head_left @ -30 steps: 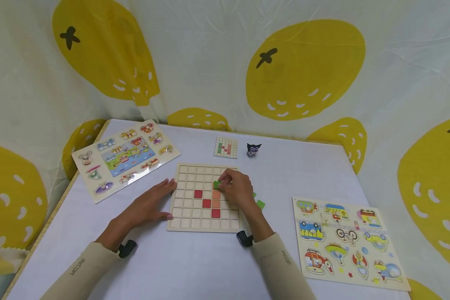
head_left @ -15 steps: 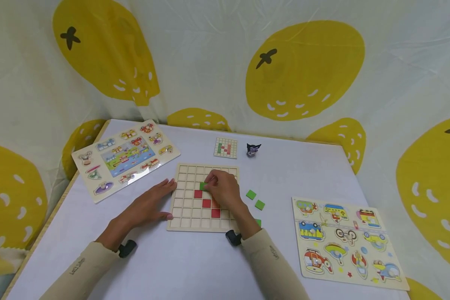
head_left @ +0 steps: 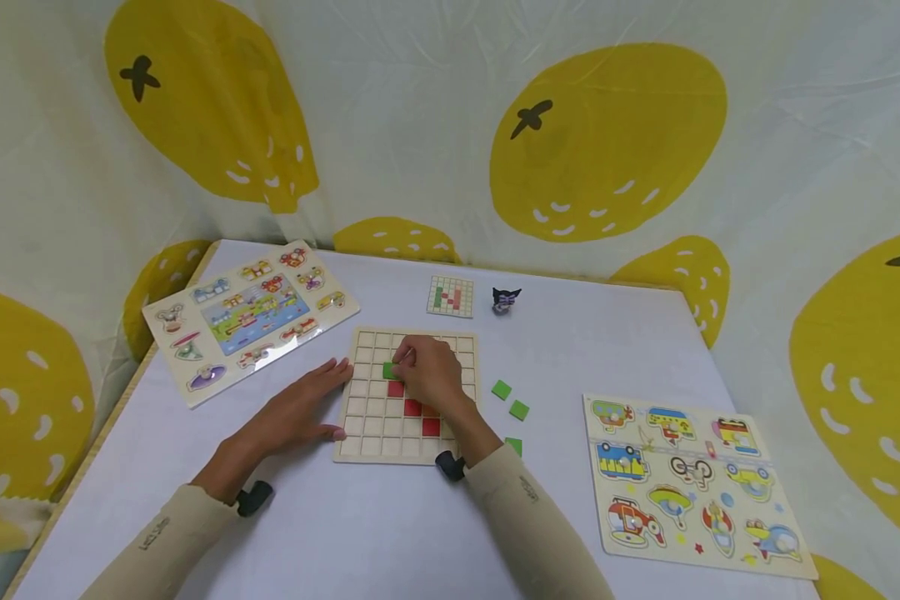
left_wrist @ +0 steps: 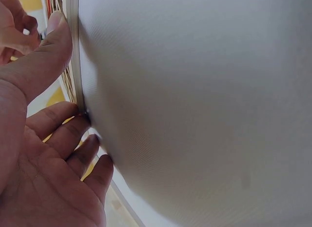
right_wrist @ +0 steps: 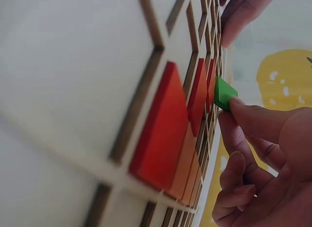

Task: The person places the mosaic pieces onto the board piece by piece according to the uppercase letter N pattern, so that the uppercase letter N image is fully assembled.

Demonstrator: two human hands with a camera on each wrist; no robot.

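Note:
A wooden grid board [head_left: 375,450] lies on the white table with three red tiles [head_left: 396,389] in a diagonal of its cells. Orange tiles [right_wrist: 184,163] show beside the red ones in the right wrist view; from the head they are mostly hidden by the right hand. My right hand [head_left: 429,373] pinches a green square tile [head_left: 389,371] between thumb and fingertips, close over the cells just above the upper red tile. My left hand [head_left: 300,408] rests at the board's left edge, fingers extended, fingertips and thumb touching the rim.
Three green tiles [head_left: 502,389] lie right of the board. A small pattern card [head_left: 451,297] and a dark figurine [head_left: 505,300] stand behind it. Picture puzzle boards lie at the left, a harbour one [head_left: 251,321], and at the right, a vehicle one [head_left: 697,483].
My right hand has carried the green tile leftward across the board, from above the orange column to near the upper red tile. The left hand has stayed in place.

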